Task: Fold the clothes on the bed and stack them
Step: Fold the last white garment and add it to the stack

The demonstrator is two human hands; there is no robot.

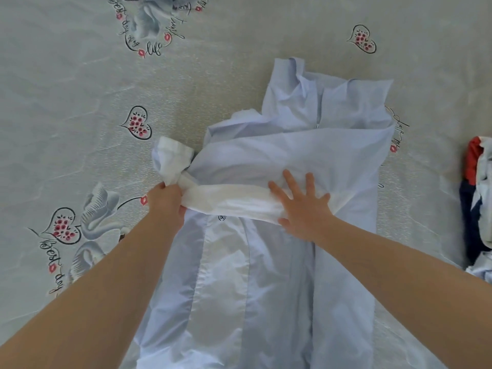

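Note:
A pale blue shirt [292,155] lies spread on the bed, partly folded, with its far half doubled back. A white band of the shirt, a sleeve or cuff [229,198], stretches across its middle. My left hand [167,201] grips the left end of that band at the shirt's left edge, where a bunched white cuff [173,158] sticks out. My right hand [303,206] lies flat with fingers spread, pressing the band's right end onto the shirt.
The grey bed sheet [80,102] with heart and swan prints surrounds the shirt. A pile of other clothes [476,198], red, navy and white, sits at the right edge.

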